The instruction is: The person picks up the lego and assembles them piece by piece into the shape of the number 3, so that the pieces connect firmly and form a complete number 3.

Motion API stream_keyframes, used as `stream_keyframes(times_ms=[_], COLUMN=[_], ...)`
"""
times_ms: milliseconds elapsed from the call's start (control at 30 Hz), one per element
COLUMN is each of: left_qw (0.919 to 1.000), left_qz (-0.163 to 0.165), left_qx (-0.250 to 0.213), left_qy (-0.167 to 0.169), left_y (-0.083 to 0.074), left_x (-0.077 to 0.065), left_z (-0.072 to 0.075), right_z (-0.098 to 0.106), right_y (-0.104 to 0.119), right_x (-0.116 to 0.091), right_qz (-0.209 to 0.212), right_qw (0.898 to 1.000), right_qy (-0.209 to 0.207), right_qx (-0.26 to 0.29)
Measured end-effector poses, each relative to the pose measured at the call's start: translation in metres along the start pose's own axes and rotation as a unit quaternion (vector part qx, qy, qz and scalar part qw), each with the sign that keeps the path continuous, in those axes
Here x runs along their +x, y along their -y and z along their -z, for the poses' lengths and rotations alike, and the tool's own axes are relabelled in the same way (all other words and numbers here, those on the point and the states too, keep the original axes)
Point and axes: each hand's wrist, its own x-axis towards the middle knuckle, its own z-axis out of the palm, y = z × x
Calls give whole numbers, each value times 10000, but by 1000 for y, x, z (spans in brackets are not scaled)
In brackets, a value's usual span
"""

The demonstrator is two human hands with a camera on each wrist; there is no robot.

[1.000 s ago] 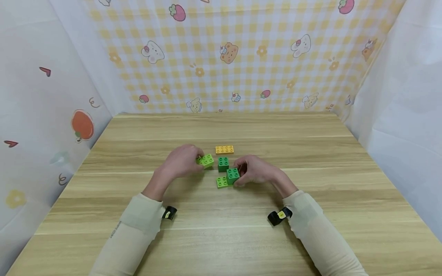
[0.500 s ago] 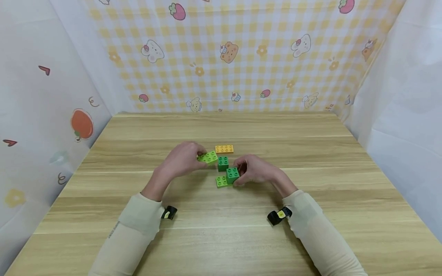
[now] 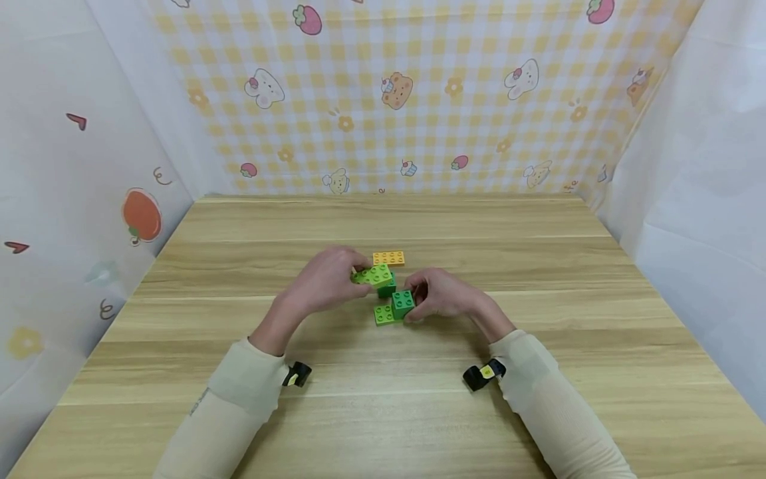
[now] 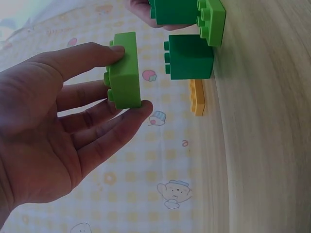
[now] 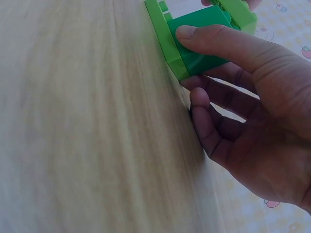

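Note:
My left hand [image 3: 329, 279] pinches a light green building block [image 4: 127, 73] between thumb and fingers, raised off the table. In the head view this block overlaps a dark green block [image 4: 189, 57] that stands on the table. My right hand [image 3: 445, 296] grips another dark green block [image 3: 403, 303], thumb on its near side in the right wrist view. That block sits on the right end of a flat light green block [image 3: 384, 315], whose left studs stay bare. Part of the standing dark green block is hidden behind the held one in the head view.
A flat yellow-orange block [image 3: 389, 258] lies on the wooden table [image 3: 383, 412] just beyond the green ones. Patterned cloth [image 3: 389, 133] hangs along the table's far edge, and white cloth walls flank both sides.
My left hand has carried the light green block to the right, from beside the standing dark green block to over it. The right hand and its block have stayed in place.

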Motion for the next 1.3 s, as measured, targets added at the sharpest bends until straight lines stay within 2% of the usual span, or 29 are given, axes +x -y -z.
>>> stream_keyframes(times_ms=[500,867,1300], left_qw=[9999,9996,9994], left_qz=[-3,-153,-259], left_qx=[-55,-122,89], left_qy=[160,213,229], left_y=[-11,-15,-19], left_x=[0,1,1], left_z=[-7,-12,-17], right_z=[0,0,0], right_y=[-1,0,1], right_x=[0,0,0], right_qz=[54,73,0], right_qw=[10000,9999,9998], right_qy=[11,91,113], right_qx=[23,72,138])
